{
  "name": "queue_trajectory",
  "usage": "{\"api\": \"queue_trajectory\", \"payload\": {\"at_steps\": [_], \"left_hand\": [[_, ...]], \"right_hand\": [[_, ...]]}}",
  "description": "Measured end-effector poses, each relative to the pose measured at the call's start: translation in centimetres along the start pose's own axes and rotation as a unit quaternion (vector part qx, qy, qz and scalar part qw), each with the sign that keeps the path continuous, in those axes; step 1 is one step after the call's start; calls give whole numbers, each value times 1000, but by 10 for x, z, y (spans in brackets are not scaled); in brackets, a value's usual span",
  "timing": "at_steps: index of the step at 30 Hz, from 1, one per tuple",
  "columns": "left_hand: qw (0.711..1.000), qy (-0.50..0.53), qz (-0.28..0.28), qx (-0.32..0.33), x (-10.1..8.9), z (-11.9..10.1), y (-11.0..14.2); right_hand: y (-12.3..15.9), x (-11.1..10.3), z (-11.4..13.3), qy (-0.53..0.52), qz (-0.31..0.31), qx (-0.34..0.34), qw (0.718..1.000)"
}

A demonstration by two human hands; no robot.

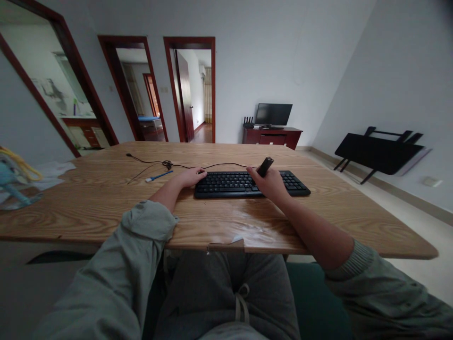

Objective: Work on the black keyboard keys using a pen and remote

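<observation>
A black keyboard (244, 183) lies on the wooden table (106, 208) in front of me, its cable running off to the left. My left hand (192, 177) rests on the keyboard's left end, fingers curled over its corner. My right hand (269, 182) hovers over the keys right of centre, closed round a small dark oblong object (265, 166) that sticks up and away from me; I cannot make out what it is.
A blue-and-white pen (158, 176) and a coiled black cable (167, 164) lie left of the keyboard. A pale blue toy (12, 182) stands at the table's far left. Beyond are a monitor (273, 114) on a red cabinet, open doorways, and a folded black table (378, 153) against the right wall.
</observation>
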State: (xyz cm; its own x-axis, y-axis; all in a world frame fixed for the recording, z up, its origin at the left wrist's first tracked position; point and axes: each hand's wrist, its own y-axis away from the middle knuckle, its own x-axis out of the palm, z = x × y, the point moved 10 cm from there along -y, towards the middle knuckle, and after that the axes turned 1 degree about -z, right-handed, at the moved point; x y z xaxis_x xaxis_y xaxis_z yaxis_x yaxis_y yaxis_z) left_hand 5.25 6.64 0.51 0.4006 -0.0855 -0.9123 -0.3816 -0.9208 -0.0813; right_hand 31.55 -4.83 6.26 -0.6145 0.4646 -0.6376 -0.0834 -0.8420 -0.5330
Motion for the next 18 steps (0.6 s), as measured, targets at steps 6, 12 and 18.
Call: {"api": "queue_trajectory", "payload": {"at_steps": [6, 12, 18], "left_hand": [[1000, 0, 3, 0, 0, 1, 1], [1000, 16, 4, -10, 2, 4, 0], [1000, 3, -2, 12, 0, -2, 3]], "right_hand": [[-4, 9, -4, 10, 45, -32, 998], [-3, 7, -6, -4, 32, -15, 999], [1, 7, -9, 3, 36, -20, 999]]}}
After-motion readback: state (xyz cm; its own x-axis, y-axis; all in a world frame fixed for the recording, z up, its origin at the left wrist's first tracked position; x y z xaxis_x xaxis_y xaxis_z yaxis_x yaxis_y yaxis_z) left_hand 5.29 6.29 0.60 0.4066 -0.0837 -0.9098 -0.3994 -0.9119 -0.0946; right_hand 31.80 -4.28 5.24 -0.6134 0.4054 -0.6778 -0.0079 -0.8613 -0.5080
